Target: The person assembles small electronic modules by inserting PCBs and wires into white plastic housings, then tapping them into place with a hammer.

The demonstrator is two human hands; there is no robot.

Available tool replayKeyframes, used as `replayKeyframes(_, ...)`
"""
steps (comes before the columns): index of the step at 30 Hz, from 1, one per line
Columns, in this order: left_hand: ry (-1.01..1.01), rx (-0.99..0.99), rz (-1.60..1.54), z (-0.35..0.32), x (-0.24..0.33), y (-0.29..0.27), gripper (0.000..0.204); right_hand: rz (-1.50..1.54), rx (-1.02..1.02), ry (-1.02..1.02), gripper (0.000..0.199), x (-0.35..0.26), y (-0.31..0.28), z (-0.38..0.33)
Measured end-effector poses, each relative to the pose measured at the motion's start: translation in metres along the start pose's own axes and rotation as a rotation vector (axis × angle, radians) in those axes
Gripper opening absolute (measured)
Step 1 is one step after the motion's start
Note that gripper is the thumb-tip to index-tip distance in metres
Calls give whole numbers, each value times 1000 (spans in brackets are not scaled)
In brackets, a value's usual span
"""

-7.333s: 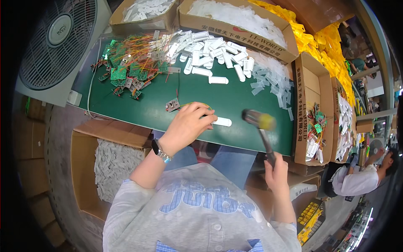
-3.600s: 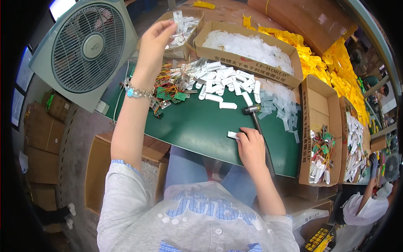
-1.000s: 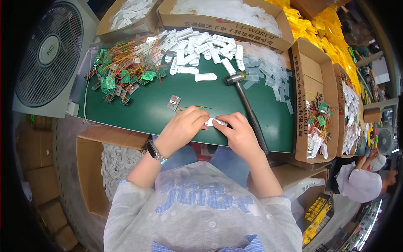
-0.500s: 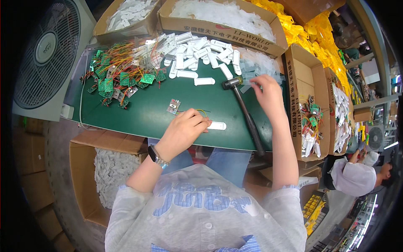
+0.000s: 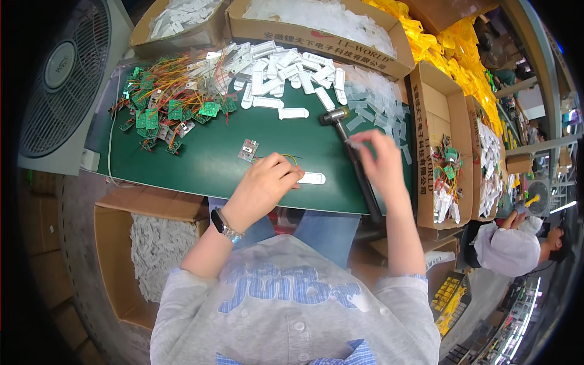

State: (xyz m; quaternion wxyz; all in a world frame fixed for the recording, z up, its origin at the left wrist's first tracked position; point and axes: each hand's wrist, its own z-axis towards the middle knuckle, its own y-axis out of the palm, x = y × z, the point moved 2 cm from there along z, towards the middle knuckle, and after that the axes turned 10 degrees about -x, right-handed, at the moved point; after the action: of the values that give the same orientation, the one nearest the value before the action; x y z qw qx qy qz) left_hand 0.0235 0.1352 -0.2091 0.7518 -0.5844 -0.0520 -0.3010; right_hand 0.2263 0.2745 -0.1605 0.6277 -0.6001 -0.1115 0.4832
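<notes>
My left hand [image 5: 267, 179] is closed at the left end of a white plastic casing [image 5: 313, 178] on the green table, its fingertips hiding that end. Thin wires [image 5: 291, 157] run out by those fingers, and a small circuit board with a slide switch [image 5: 247, 149] lies just beyond the knuckles. Over the hammer handle, my right hand [image 5: 383, 161] pinches a small clear plastic piece [image 5: 353, 144], partly blurred. The black hammer [image 5: 359, 167] lies lengthwise under that hand, head away from me. Beyond it spreads a pile of clear plastic pieces [image 5: 380, 100].
White casings [image 5: 283, 73] heap at the table's back. Green circuit boards with wires [image 5: 173, 109] pile at left, near a fan [image 5: 64, 73]. Cardboard boxes [image 5: 426, 182] line the right side; another box [image 5: 112, 261] of pale parts stands below left. A person [image 5: 508, 246] sits far right.
My right hand has come back from the clear pieces toward me, now over the hammer handle with one piece pinched. My left hand stays at the white casing.
</notes>
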Motion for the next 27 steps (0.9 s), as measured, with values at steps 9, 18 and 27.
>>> replayKeyframes(9,-3,-5,6,1,2,-1,26,-365,-81,-191,25,-25,22,-56)
replayKeyframes(18,-46,11,-15,2,5,-7,36,-174,28,53,27,-47,48,-62)
replayKeyframes(27,-88,26,-54,1,4,-6,43,-152,36,134,25,-46,47,-51)
